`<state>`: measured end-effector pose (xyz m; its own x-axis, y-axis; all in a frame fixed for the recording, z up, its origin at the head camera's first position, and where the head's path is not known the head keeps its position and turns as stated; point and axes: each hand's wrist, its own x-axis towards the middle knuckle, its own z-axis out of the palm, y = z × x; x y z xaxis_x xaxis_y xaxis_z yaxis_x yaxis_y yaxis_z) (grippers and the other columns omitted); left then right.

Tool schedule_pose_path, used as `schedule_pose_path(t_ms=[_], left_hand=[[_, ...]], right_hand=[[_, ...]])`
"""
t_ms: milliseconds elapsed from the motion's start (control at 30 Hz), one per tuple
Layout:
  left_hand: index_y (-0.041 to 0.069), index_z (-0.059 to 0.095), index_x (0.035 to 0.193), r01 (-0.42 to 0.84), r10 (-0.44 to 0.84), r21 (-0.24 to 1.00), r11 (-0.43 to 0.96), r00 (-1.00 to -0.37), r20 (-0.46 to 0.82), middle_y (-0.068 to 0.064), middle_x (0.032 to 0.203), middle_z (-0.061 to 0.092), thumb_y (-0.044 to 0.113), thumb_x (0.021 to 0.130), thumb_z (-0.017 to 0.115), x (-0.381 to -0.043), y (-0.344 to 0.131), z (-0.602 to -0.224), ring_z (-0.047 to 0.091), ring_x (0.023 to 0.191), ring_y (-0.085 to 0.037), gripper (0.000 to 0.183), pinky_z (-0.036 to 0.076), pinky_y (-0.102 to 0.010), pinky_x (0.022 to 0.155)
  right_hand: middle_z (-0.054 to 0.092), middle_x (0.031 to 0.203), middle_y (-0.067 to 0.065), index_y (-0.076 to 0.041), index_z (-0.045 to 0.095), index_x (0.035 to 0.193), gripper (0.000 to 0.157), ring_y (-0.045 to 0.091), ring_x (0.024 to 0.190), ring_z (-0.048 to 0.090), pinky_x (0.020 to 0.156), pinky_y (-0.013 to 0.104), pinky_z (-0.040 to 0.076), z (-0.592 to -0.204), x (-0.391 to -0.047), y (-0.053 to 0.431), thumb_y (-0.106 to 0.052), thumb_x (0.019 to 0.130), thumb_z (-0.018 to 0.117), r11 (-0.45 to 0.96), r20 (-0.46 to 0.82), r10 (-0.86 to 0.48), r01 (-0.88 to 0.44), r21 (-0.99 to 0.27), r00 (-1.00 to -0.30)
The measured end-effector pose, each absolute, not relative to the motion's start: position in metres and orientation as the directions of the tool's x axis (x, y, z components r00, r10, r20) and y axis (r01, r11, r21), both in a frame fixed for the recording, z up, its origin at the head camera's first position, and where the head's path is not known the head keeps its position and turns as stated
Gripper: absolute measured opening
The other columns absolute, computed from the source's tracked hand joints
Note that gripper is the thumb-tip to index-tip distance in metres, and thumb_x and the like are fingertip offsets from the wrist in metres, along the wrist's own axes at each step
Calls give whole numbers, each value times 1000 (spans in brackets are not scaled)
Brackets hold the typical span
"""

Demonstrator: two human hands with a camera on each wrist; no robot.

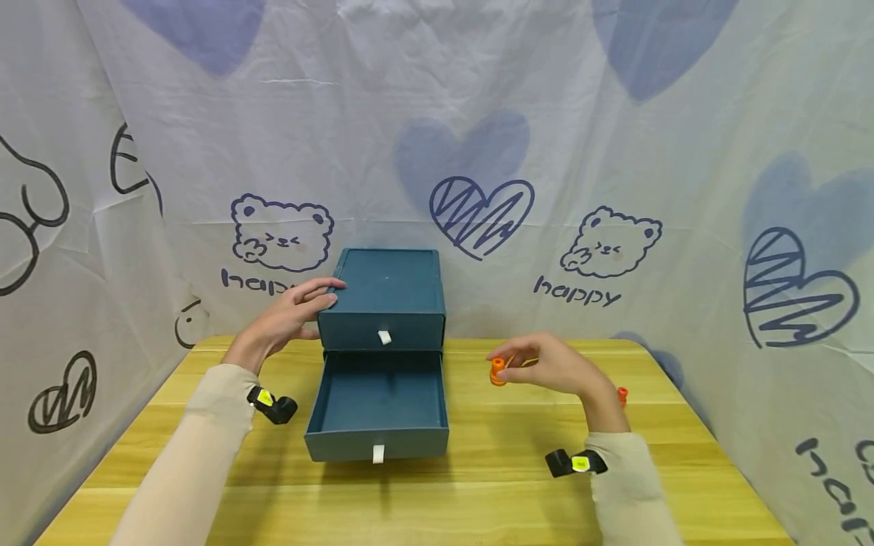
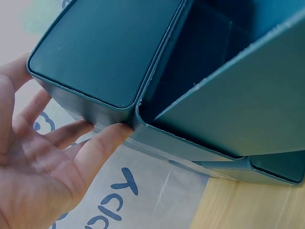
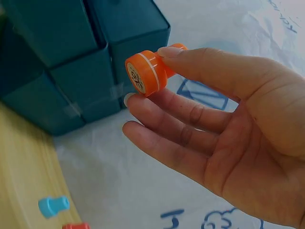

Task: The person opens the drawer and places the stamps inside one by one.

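Observation:
A dark teal drawer unit [image 1: 388, 280] stands on the table, its lower drawer [image 1: 377, 444] pulled out and its upper one closed. My left hand [image 1: 290, 315] rests on the unit's left side, a fingertip on the top edge. In the left wrist view the fingers [image 2: 107, 143] are spread along the unit's side. To the right of the drawer, my right hand [image 1: 549, 364] holds up an orange stamp [image 1: 498, 371]. Thumb and fingers pinch its narrow handle; the round stamp face [image 3: 136, 76] with a dark mark shows in the right wrist view.
A red-orange stamp [image 1: 622, 395] stands on the table beyond my right wrist. A light blue stamp [image 3: 53, 206] and a red piece [image 3: 76, 225] show in the right wrist view. A printed cloth [image 1: 478, 91] hangs behind the wooden table [image 1: 505, 493] and at both sides.

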<state>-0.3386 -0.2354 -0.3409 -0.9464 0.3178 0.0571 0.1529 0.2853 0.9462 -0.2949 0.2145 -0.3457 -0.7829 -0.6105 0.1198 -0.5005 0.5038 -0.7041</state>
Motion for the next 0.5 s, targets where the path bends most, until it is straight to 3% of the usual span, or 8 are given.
schedule_pose_path(t_ms=[500], left_hand=[[13,40,155,144,319,953,265,-946,54,-15,173,16,41,107,55,-339,-235,-341,19,156,-50,58,37,-72,113]], right_hand=[[78,112,14,-7,75,121,28,26,95,76,81,28,63,-330,-295,162,-12,93,76,405,131,-690,-529,-746,-712]])
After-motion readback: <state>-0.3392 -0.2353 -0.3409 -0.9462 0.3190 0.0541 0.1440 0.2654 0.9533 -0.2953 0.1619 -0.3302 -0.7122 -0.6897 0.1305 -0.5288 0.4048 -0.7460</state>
